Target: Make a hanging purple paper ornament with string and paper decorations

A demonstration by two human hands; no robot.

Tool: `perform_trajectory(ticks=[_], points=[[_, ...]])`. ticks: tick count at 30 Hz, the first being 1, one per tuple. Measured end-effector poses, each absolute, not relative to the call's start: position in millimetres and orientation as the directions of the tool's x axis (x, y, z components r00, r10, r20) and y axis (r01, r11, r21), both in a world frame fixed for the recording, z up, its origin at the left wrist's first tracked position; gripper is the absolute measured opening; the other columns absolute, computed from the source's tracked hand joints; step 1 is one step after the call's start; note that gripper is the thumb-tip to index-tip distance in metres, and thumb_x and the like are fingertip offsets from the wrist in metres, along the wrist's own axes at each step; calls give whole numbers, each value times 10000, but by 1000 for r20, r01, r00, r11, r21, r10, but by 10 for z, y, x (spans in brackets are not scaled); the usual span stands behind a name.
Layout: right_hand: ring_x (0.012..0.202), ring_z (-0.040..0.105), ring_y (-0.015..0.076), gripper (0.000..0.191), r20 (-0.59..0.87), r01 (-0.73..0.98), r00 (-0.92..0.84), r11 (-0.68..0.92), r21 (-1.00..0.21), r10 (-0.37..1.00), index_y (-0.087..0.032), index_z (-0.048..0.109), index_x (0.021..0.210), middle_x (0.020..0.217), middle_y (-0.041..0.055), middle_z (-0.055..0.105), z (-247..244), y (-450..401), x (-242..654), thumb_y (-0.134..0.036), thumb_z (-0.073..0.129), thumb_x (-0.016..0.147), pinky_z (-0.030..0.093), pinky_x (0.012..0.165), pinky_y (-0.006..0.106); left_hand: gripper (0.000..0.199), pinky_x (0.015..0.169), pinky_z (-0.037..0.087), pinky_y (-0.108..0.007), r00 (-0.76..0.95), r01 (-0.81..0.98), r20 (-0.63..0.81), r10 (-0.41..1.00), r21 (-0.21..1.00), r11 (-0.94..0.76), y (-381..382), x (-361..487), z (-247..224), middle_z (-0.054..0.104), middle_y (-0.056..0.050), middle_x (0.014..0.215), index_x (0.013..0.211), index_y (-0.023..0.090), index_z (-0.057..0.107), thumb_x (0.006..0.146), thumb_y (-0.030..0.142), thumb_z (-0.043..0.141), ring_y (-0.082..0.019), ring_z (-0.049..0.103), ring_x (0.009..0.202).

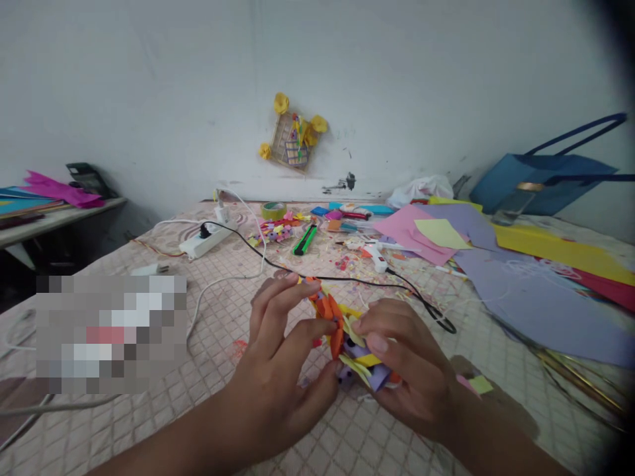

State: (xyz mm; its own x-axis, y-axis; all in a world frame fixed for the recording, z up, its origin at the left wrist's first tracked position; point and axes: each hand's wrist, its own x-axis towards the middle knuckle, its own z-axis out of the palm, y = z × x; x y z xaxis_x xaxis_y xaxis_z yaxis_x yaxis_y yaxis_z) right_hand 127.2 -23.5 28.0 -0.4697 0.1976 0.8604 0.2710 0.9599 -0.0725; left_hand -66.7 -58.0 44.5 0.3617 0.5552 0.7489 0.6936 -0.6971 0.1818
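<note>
A colourful paper craft piece (364,360) with orange, yellow, pale green and purple strips is held between my two hands, above the quilted cloth. My left hand (290,360) grips its orange end, with the index finger and thumb on the near part and the other fingers along the far part. At the purple and green end, my right hand (407,360) pinches a pale green strip, its fingers curled round that side. The palms hide part of the piece's underside.
Beyond the hands lie a green cutter (305,240), a white glue gun (378,258) with a black cord, a power strip (208,240), green tape (273,211) and paper scraps. Coloured sheets (536,297), a bottle (518,203) and a blue bag (540,182) are at right.
</note>
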Motion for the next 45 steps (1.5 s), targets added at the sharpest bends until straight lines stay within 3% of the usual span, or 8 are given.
perform_trajectory(ticks=[5,16,26,35,39,45], points=[[923,524,202,740,852,238,-492,969,-68,180,-172,356,1311,1033,78,538,285,-233,1254,110,575,663,470,817,456,263,1073,258,-475,358,688,751,554,188,-700,-587,-666,442,390,-114,1280,993,172,539,749,109,615,-294,287,1286],[923,482,192,909,826,246,-525,966,-83,205,-225,234,1415,1045,64,507,298,-254,1250,113,608,659,449,803,436,287,1065,241,-535,389,674,714,582,209,-708,-598,-687,441,383,-132,1291,1010,158,517,734,90,557,-318,263,1295],[978,506,208,845,824,169,-500,963,-209,267,-233,220,1427,1080,83,505,272,-273,1234,70,572,722,470,839,425,312,1077,240,-525,395,656,724,565,208,-725,-597,-711,450,411,-123,1287,1026,156,533,729,58,522,-312,273,1305],[997,532,209,819,819,134,-484,951,-278,308,-259,251,1407,1070,73,537,236,-244,1236,75,559,725,472,851,404,311,1063,242,-571,406,689,722,560,160,-707,-580,-686,450,488,-137,1238,979,170,538,732,295,682,-349,320,1280],[1011,535,198,780,785,144,-491,924,-355,378,-291,285,1378,1085,58,543,204,-238,1240,63,556,738,472,862,380,202,1073,233,-561,402,695,700,590,186,-694,-581,-694,464,490,-122,1238,975,174,551,781,167,606,-321,314,1291],[973,561,182,711,769,142,-484,904,-403,419,-300,326,1337,1058,37,563,200,-255,1214,45,542,754,473,905,404,202,1066,264,-554,364,679,717,594,232,-696,-607,-682,452,533,-108,1178,950,169,564,771,78,549,-301,356,1252]])
